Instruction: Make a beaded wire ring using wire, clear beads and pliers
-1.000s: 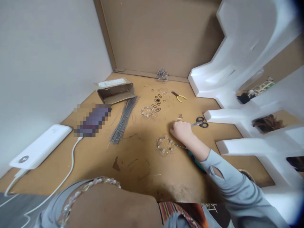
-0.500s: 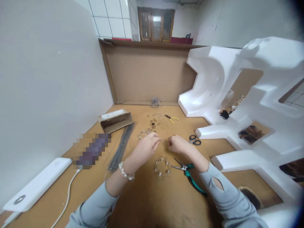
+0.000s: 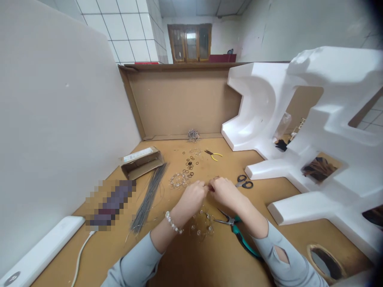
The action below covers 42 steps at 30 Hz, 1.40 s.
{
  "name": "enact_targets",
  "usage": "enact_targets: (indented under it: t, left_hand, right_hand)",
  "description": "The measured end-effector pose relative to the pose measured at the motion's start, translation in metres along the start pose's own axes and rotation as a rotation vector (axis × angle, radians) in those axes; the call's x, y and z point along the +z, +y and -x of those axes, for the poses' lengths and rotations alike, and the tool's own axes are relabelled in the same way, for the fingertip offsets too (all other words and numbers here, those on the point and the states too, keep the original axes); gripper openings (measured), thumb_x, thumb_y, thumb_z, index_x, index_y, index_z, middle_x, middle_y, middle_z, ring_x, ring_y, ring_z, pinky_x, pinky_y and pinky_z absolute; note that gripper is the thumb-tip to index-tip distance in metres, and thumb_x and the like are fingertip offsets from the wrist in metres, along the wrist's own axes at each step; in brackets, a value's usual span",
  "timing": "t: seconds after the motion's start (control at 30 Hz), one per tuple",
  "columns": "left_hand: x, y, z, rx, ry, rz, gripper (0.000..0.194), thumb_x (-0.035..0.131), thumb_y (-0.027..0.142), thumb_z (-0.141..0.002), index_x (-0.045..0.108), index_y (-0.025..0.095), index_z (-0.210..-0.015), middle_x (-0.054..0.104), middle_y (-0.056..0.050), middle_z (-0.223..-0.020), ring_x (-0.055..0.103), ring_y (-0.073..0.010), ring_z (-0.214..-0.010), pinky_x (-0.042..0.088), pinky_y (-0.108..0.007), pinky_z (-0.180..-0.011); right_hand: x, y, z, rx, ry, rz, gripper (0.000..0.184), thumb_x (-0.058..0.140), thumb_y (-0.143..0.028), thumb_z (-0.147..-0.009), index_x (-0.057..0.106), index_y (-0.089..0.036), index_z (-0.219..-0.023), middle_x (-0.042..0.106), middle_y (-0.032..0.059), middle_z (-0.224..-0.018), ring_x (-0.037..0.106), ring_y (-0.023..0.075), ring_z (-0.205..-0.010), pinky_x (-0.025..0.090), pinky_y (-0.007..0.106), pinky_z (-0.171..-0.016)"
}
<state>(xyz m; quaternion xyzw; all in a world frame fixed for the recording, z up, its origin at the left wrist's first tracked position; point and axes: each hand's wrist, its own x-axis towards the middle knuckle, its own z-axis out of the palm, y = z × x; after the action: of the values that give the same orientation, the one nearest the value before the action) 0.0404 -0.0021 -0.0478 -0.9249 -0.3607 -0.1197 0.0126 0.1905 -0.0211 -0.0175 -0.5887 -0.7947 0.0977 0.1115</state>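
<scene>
Green-handled pliers (image 3: 238, 235), one; hands (image 3: 194, 196) (image 3: 225, 192), two

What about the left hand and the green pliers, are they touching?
Apart. The head view plainly shows tabletop between the left hand and the green pliers.

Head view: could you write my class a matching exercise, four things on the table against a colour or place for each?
Things:
1. nearer bead ring
2. scissors
3. wire bundle
4. farther pliers

Descriptions:
A. yellow handles
B. grey, beside the cardboard box
C. just left of the green-handled pliers' tips
D. black handles

Pairs: 1-C, 2-D, 3-B, 4-A
</scene>
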Motion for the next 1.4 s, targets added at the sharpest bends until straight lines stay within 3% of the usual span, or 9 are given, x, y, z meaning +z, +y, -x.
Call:
enact_targets:
  t: [0.13, 0.27, 0.37, 0.43, 0.5, 0.73, 1.03, 1.17, 1.4]
  left_hand:
    - [-0.001, -0.008, -0.003, -0.128, 0.069, 0.202, 0.024, 0.04, 0.015, -0.09, 0.062, 0.014, -0.081, 0.063, -0.009, -0.08, 0.059, -0.0199, -0.077, 0.046, -0.033, -0.072]
    - [-0.01, -0.016, -0.005, -0.264, 0.077, 0.776, 0.014, 0.05, 0.021, -0.084, 0.061, 0.014, -0.078, 0.063, -0.004, -0.071, 0.057, -0.0138, -0.063, 0.046, -0.027, -0.062]
    - [-0.022, -0.02, -0.005, -0.334, -0.004, 1.245, 0.017, 0.061, 0.029, -0.078, 0.057, 0.013, -0.075, 0.062, -0.001, -0.065, 0.054, -0.0098, -0.053, 0.045, -0.023, -0.055]
    - [-0.028, -0.02, -0.004, -0.341, -0.029, 1.411, 0.023, 0.067, 0.033, -0.074, 0.057, 0.012, -0.075, 0.063, -0.001, -0.066, 0.054, -0.0082, -0.052, 0.044, -0.022, -0.054]
    - [-0.032, -0.02, -0.003, -0.354, -0.052, 1.498, 0.026, 0.07, 0.034, -0.072, 0.059, 0.011, -0.076, 0.063, -0.001, -0.067, 0.053, -0.0067, -0.051, 0.043, -0.021, -0.054]
    - [-0.03, -0.022, -0.001, -0.38, -0.081, 1.596, 0.025, 0.072, 0.033, -0.071, 0.061, 0.011, -0.08, 0.063, 0.0, -0.067, 0.054, -0.0063, -0.054, 0.043, -0.02, -0.056]
    - [-0.029, -0.02, -0.001, -0.38, 0.02, 1.596, 0.026, 0.071, 0.034, -0.071, 0.058, 0.013, -0.079, 0.058, 0.002, -0.061, 0.053, -0.0069, -0.052, 0.041, -0.019, -0.054]
    - [-0.027, -0.016, -0.002, -0.355, 0.07, 1.602, 0.025, 0.067, 0.035, -0.075, 0.056, 0.013, -0.081, 0.057, 0.003, -0.058, 0.052, -0.0068, -0.051, 0.041, -0.019, -0.054]
    - [-0.033, -0.008, -0.001, -0.341, -0.08, 1.297, 0.028, 0.065, 0.034, -0.072, 0.054, 0.015, -0.09, 0.057, 0.002, -0.061, 0.053, -0.0104, -0.052, 0.043, -0.022, -0.051]
  right_hand:
    - [-0.002, 0.002, -0.003, -0.011, 0.002, -0.139, 0.017, 0.046, -0.01, -0.078, 0.062, -0.014, -0.074, 0.068, 0.0129, -0.082, 0.062, 0.0223, -0.082, 0.04, 0.03, -0.069]
    - [-0.009, 0.014, -0.008, -0.035, -0.079, -0.354, 0.014, 0.048, -0.021, -0.084, 0.061, -0.015, -0.085, 0.068, 0.0033, -0.071, 0.064, 0.0135, -0.066, 0.045, 0.024, -0.062]
    - [-0.014, 0.022, -0.01, -0.014, -0.166, -0.715, 0.018, 0.054, -0.029, -0.083, 0.059, -0.013, -0.087, 0.068, 0.0026, -0.072, 0.064, 0.0115, -0.061, 0.05, 0.024, -0.059]
    - [-0.016, 0.024, -0.01, 0.017, -0.203, -0.998, 0.023, 0.063, -0.033, -0.075, 0.06, -0.012, -0.082, 0.066, 0.0024, -0.069, 0.063, 0.0117, -0.059, 0.052, 0.026, -0.059]
    - [-0.018, 0.025, -0.01, 0.033, -0.218, -1.134, 0.029, 0.07, -0.037, -0.068, 0.061, -0.012, -0.078, 0.064, 0.0014, -0.065, 0.062, 0.0116, -0.056, 0.052, 0.026, -0.057]
    - [-0.025, 0.034, -0.005, 0.029, -0.218, -1.042, 0.03, 0.072, -0.04, -0.066, 0.066, -0.012, -0.076, 0.064, 0.0014, -0.064, 0.057, 0.0083, -0.05, 0.042, 0.019, -0.043]
    - [-0.03, 0.026, -0.001, 0.028, -0.197, -1.022, 0.028, 0.07, -0.039, -0.067, 0.066, -0.013, -0.075, 0.063, 0.0004, -0.065, 0.052, 0.0066, -0.05, 0.039, 0.02, -0.046]
    - [-0.03, 0.027, -0.002, 0.047, -0.101, -1.021, 0.026, 0.069, -0.038, -0.067, 0.065, -0.013, -0.074, 0.056, -0.0031, -0.055, 0.047, 0.0072, -0.048, 0.036, 0.021, -0.046]
    - [-0.03, 0.029, 0.002, -0.076, 0.088, -0.657, 0.015, 0.061, -0.029, -0.074, 0.067, -0.015, -0.072, 0.06, 0.0005, -0.069, 0.05, 0.0099, -0.06, 0.037, 0.023, -0.056]
